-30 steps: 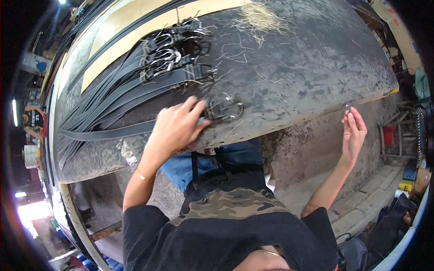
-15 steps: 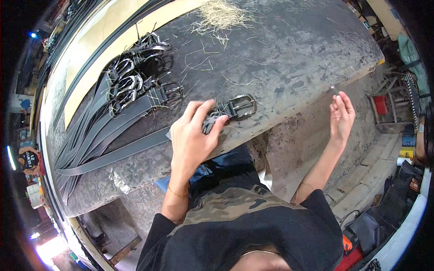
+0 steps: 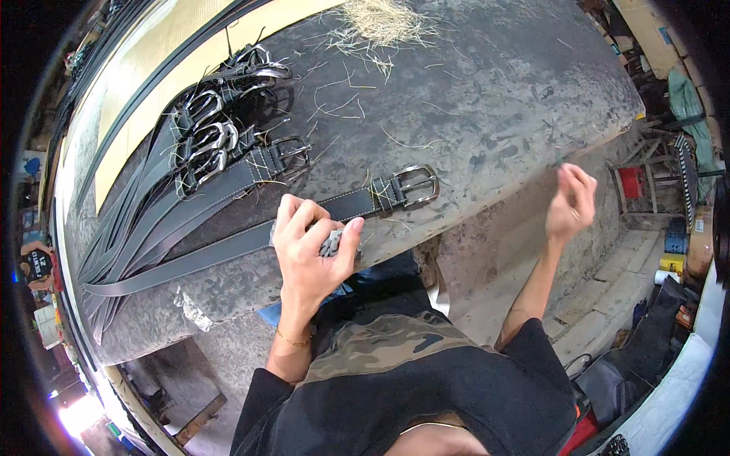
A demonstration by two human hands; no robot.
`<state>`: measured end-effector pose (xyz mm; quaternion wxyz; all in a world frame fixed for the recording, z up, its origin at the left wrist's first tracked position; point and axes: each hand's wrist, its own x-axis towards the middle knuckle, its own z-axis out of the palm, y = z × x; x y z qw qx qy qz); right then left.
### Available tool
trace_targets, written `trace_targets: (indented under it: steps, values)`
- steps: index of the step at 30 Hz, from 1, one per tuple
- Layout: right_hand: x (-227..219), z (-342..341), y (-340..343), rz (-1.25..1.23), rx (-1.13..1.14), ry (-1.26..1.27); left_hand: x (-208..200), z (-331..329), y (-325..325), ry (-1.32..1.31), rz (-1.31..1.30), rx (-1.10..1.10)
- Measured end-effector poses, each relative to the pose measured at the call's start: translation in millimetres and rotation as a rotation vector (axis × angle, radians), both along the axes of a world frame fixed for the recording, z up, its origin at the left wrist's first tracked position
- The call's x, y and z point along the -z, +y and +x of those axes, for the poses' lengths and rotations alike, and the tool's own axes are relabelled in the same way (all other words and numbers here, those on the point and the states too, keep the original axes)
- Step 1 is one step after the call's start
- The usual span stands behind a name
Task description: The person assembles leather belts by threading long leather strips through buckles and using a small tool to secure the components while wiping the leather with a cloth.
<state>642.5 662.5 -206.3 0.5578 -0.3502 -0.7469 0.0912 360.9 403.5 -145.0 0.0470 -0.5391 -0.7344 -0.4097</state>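
Observation:
A black leather belt with pale stitching lies across the dark table, its silver buckle near the front edge. My left hand is over the belt's strap, closed around a crumpled grey lump whose kind I cannot make out. Off the table's edge, my right hand is raised with its fingers bent together. What it pinches, if anything, is too small to name. Left of the belt lies a pile of black belts, buckles bunched at one end and loose thread ends sticking out.
A heap of straw-coloured threads sits at the far side, with loose strands scattered nearby. Crumpled foil lies at the near left edge. A wooden frame with a red piece stands beyond the table on the right.
My left hand has drawn left and nearer to me from the buckle end, baring the belt's stitched part. The right hand's fingers have curled in, and the dark piece at their tips no longer shows clearly.

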Motion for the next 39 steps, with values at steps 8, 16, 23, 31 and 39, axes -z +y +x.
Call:
trace_targets:
  steps: [8, 16, 23, 31, 39]
  values:
    - [-4, 2, -5, -0.249, 0.192, 0.199, -7, -11, 8, -0.095, -0.158, 0.004]
    - [-33, -63, -35, -0.849, -0.524, 0.953, -24, -21, 33, -0.095, -0.394, 0.202]
    - [-47, -133, -72, -0.994, -0.727, 0.589, 0, 9, 31, -0.062, -0.136, 0.070]
    - [-44, -151, -91, -0.809, -0.675, 0.171, 10, 25, 37, 0.050, -0.088, -0.015]
    - [-44, -150, -89, -0.744, -0.695, 0.050, 11, 21, 35, -0.024, -0.075, 0.007]
